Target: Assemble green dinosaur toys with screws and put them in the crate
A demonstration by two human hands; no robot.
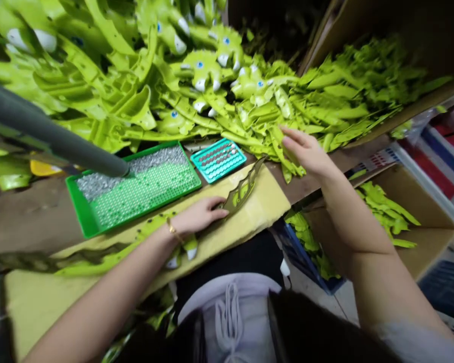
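Note:
My left hand [200, 214] rests over the yellow foam mat [267, 194], thumb and fingers closed on the near end of a dark olive plastic piece with a jagged edge [232, 200]. Bright green plastic shows along the inside of that piece. Under my left wrist lies a green toy dinosaur body part [151, 227] with white tips. My right hand [304, 151] is stretched out to the right, fingers extended, at the near edge of a heap of green plastic pieces [287, 108]. Whether its fingertips touch a piece is hard to make out.
A green tray [144, 196] of small silver screws and a teal tray [217, 159] of small parts lie behind the mat. A grey pole [53, 131] slants in from the left. Green dinosaur heads [204, 70] crowd the back. Boxes [408, 257] with green pieces stand at right.

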